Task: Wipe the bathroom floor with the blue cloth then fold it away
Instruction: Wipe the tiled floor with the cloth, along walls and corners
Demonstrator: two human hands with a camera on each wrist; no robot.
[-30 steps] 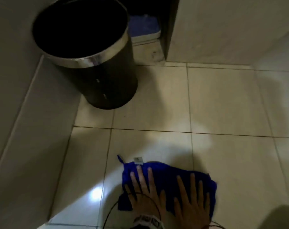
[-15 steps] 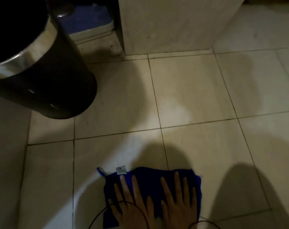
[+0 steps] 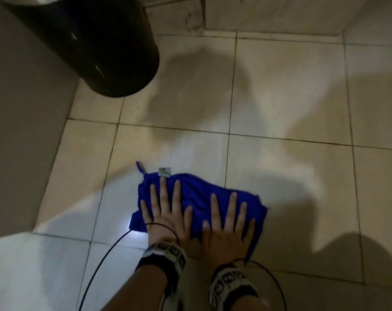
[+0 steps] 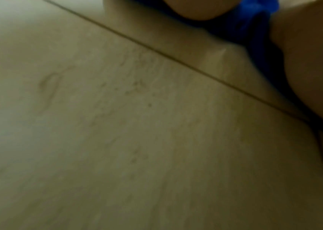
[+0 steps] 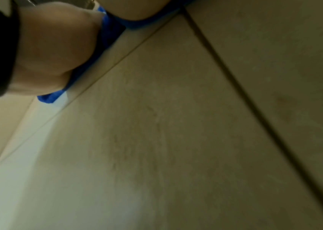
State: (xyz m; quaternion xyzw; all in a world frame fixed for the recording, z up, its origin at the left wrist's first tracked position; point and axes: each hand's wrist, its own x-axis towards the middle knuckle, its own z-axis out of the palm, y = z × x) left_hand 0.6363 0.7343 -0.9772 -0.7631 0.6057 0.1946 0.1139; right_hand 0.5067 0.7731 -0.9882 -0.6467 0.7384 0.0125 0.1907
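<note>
The blue cloth point(image 3: 197, 198) lies bunched on the beige tiled floor point(image 3: 280, 97), across a grout line, with a white tag point(image 3: 164, 172) and a small loop point(image 3: 141, 168) at its far left corner. My left hand point(image 3: 168, 205) presses flat on the cloth's left part, fingers straight and spread. Beside it, my right hand point(image 3: 228, 223) presses flat on the right part in the same way. In the wrist views only a strip of the blue cloth point(image 4: 254, 23) point(image 5: 109, 31) shows under the palms, close above the tiles.
A black round bin point(image 3: 96, 46) stands on the floor at the far left, next to the left wall point(image 3: 22, 108). A pale wall base point(image 3: 269, 14) closes the far side. A black cable point(image 3: 105, 261) runs from my left wrist toward me.
Both hands stay flat on the cloth, which has hardly shifted against the grout lines. The head view has tipped down: my wrists now show and the bin's rim has left the frame.
</note>
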